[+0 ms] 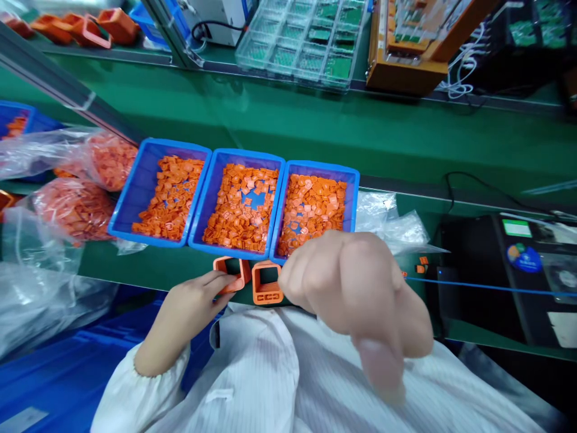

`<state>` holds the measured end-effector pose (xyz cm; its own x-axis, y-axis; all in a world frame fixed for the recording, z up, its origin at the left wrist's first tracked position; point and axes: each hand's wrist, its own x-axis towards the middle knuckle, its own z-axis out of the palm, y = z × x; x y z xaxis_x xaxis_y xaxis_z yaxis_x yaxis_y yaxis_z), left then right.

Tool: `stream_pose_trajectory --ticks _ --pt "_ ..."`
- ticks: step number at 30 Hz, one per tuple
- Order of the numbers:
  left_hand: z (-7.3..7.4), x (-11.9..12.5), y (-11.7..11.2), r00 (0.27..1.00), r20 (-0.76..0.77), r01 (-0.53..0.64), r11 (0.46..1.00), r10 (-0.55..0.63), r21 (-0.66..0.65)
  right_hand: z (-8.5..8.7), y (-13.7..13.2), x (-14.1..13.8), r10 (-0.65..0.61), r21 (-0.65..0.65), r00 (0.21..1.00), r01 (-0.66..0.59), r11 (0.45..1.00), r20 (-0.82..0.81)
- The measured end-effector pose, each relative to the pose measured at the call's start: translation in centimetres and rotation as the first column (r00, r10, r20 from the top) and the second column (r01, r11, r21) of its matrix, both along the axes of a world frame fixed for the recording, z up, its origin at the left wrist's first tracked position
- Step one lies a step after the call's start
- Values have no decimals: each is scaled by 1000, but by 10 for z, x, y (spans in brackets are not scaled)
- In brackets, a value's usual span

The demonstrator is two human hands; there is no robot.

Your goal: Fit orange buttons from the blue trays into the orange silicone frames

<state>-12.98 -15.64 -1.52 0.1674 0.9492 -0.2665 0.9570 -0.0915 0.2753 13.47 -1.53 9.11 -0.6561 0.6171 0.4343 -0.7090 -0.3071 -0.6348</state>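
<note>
My left hand [197, 296] grips an open orange plastic housing [244, 274] at the front edge of the green bench, fingers closed on its near side. Just right of it stands a second orange housing [267, 292] with small slots along its near face. My right hand [356, 294] is raised close to the camera, large and a little blurred. Its fingers are curled together; whatever they may hold is hidden. Beyond the hands, three blue bins [195, 231], [276, 231], [356, 198] sit side by side, holding many small orange plastic pieces.
Clear bags of orange parts [74, 207] lie left of the bins. A crumpled plastic bag [383, 219] and a black machine [478, 258] are at the right. On the back shelf are a clear compartment tray [306, 45] with green boards and several orange housings [115, 27].
</note>
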Motion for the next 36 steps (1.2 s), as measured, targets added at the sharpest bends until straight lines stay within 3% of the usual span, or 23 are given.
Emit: stream_pose_trajectory --ticks 3,7,10,14,19,23,28,32,34,36 --pt "0 -1 1 991 -72 112 994 -111 6 -5 4 -3 24 -13 1000 -24 1000 -15" --pt "6 4 1 988 -14 157 969 -157 190 -13 7 2 60 -6 990 -60 998 127" --pt "6 19 1 978 17 196 942 -208 271 -15 9 2 8 45 994 -13 999 113" --pt "-3 37 5 952 -34 304 931 -304 201 -12 11 -2 -4 65 999 6 998 -39" --pt "-10 40 7 939 -98 339 933 -329 122 -18 12 -3 4 28 991 0 1000 -134" --pt "-7 44 9 944 -121 320 943 -308 89 -27 12 -3 -11 32 989 16 999 -147" --pt "6 47 15 946 -32 325 939 -324 112 -35 15 -7 -71 16 997 72 997 -23" --pt "29 31 20 927 219 221 915 -304 337 -39 17 -16 -197 -27 974 201 979 114" --pt "41 25 26 912 313 76 858 -265 507 -39 16 -24 -231 6 938 237 971 258" --pt "52 24 33 917 322 -31 765 -234 644 -38 12 -34 -179 60 907 169 984 382"
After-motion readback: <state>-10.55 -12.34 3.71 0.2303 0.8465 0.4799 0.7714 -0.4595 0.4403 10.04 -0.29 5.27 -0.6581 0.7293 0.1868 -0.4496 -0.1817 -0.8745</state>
